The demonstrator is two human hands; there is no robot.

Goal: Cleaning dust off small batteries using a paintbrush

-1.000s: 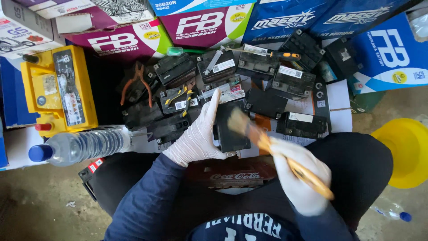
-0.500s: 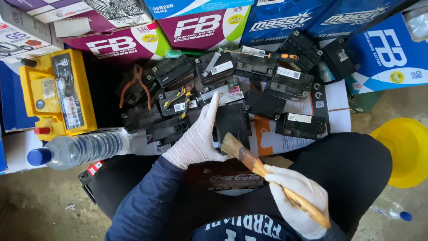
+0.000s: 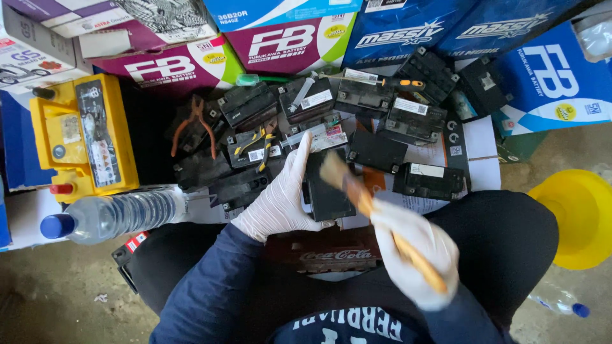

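My left hand [image 3: 280, 197], in a white glove, grips the left side of a small black battery [image 3: 328, 191] standing on the surface before my knees. My right hand [image 3: 414, 251], also gloved, holds a wooden-handled paintbrush [image 3: 363, 197]. Its bristles lie over the top of that black battery. The brush is blurred. Several other small black batteries [image 3: 414, 118] lie in a heap just beyond it.
A yellow battery [image 3: 83, 137] stands at the left. A clear water bottle [image 3: 115, 216] with a blue cap lies below it. Orange-handled pliers [image 3: 194, 124] rest on the heap. A yellow funnel [image 3: 577, 216] sits at the right. Coloured cartons [image 3: 287, 38] line the back.
The brush has swept back and forth across the black battery, down toward me and then up over its top again. My left hand has kept its hold on the battery.
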